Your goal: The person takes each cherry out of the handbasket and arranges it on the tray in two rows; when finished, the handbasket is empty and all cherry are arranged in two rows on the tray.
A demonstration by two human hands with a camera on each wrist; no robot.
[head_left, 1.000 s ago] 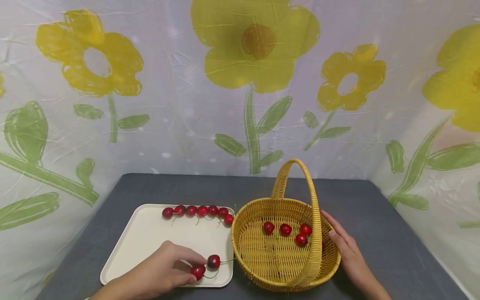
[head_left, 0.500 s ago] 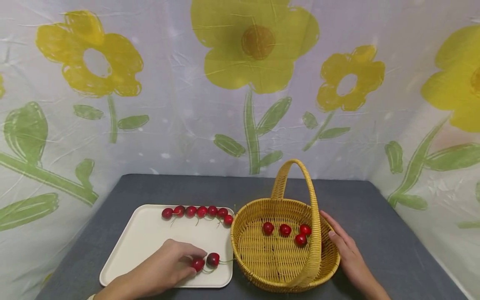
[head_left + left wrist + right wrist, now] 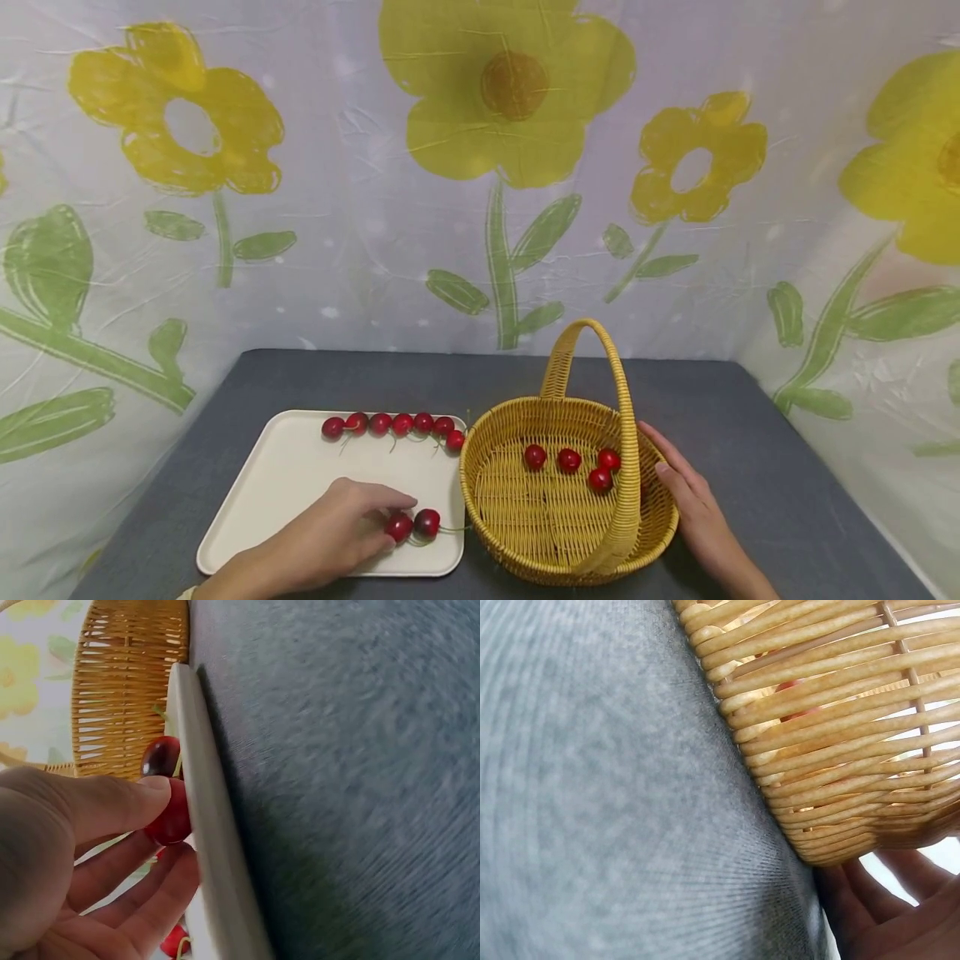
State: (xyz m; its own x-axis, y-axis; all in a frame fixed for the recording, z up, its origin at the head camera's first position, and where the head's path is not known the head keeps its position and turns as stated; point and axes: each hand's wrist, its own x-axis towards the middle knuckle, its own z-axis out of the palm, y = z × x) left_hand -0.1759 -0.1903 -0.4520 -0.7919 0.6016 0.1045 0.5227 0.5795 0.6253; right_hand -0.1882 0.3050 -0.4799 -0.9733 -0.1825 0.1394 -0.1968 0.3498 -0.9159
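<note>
My left hand [image 3: 330, 533] is over the near right part of a white tray [image 3: 285, 475], thumb and fingers around a red cherry [image 3: 400, 527]. In the left wrist view the thumb presses this cherry [image 3: 172, 817] from one side, with a fingertip against it below. The index finger stretches above it in the head view. A darker cherry [image 3: 427, 523] with a green stem lies right beside it. My right hand [image 3: 697, 508] rests along the right outer wall of a yellow wicker basket [image 3: 555, 525], fingers extended and thumb at the rim.
Several cherries [image 3: 402, 425] line the tray's far edge, stems trailing. Several more cherries [image 3: 568, 461] lie inside the basket, beneath its tall arched handle [image 3: 626, 400]. The basket stands against the tray's right side on a grey cloth-covered table [image 3: 360, 379]. A flower-printed curtain [image 3: 337, 208] hangs behind.
The cherry at my left hand has shifted slightly away from me, closer to the darker cherry. My left index finger has lifted a little. The right hand has stayed at the basket.
</note>
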